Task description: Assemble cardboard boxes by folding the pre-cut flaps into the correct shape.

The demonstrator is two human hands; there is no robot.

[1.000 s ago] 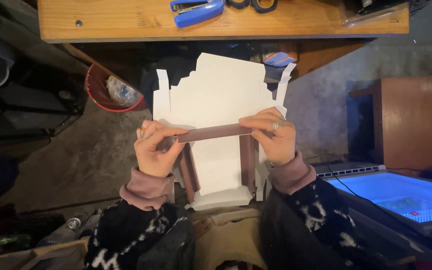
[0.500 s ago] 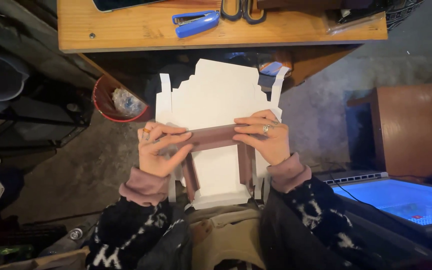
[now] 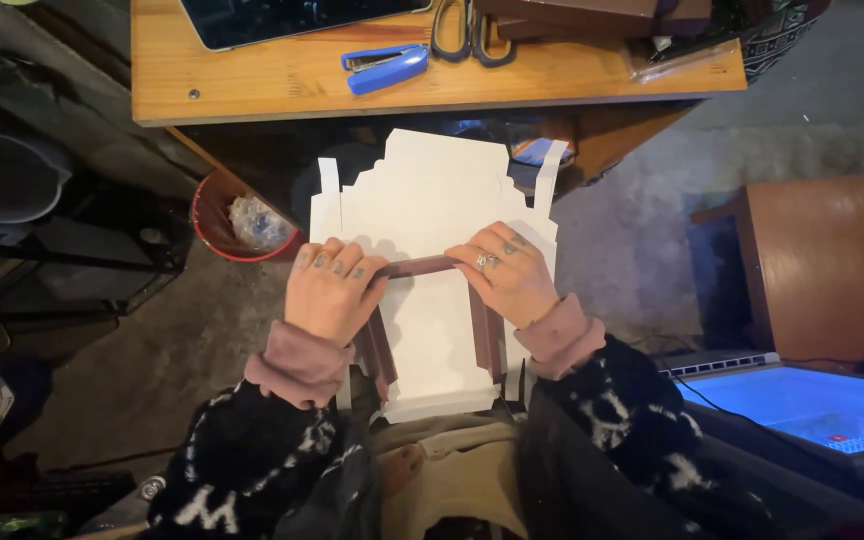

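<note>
A flat die-cut cardboard box blank (image 3: pixel 432 200), white inside and brown on its outer face, rests on my lap with its flaps pointing toward the desk. My left hand (image 3: pixel 330 290) and my right hand (image 3: pixel 507 275) press on a folded brown cross flap (image 3: pixel 420 266) from either end, fingers curled over it. Two brown side walls (image 3: pixel 484 335) stand folded up below my hands. The lower end of the blank lies against my beige apron.
A wooden desk (image 3: pixel 282 85) lies ahead with a blue stapler (image 3: pixel 384 68), scissors (image 3: pixel 462 30) and a dark tablet (image 3: pixel 282 18). A red bin (image 3: pixel 222 225) stands on the floor at left, a wooden stool (image 3: pixel 812 265) at right, a glowing blue light pad (image 3: pixel 812 405) beside it.
My hands have slid closer together along the brown flap and pressed it flatter. The view has tilted up, showing more of the desk.
</note>
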